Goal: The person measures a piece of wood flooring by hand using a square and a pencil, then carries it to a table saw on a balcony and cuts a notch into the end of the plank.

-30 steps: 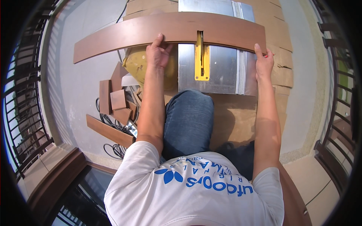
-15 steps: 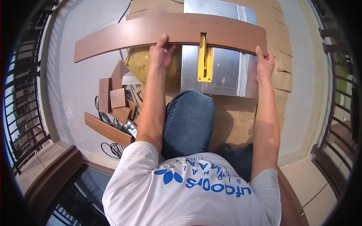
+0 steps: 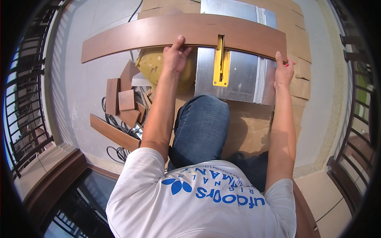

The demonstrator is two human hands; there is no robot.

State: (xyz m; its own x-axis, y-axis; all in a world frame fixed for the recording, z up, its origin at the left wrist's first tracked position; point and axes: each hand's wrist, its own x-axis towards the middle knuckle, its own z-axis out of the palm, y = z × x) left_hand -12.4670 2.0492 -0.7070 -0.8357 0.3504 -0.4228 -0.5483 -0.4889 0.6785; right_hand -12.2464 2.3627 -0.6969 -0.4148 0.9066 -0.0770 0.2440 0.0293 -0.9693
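Observation:
A long brown floor plank (image 3: 158,31) lies across a silver table saw (image 3: 242,75), with its left part reaching past the saw's edge. The saw's yellow throat plate (image 3: 221,73) runs into a narrow slot cut in the plank's near edge. My left hand (image 3: 176,57) grips that edge left of the saw, thumb on top and fingers underneath. At the plank's right end, my right hand (image 3: 284,71) is closed on the near corner, thumb above. A small red, stick-like thing (image 3: 291,64) also shows among its fingers; its kind is unclear.
Under the plank sits a yellow rounded guard or tub (image 3: 152,65). Several plank offcuts (image 3: 127,100) and black cables (image 3: 119,153) lie on the floor to the left. Flattened cardboard (image 3: 299,47) spreads beneath the saw. Dark railings (image 3: 359,95) stand on both sides.
The whole view has shifted slightly, so everything sits a little further right. Plank, saw and both hands keep about the same places relative to each other.

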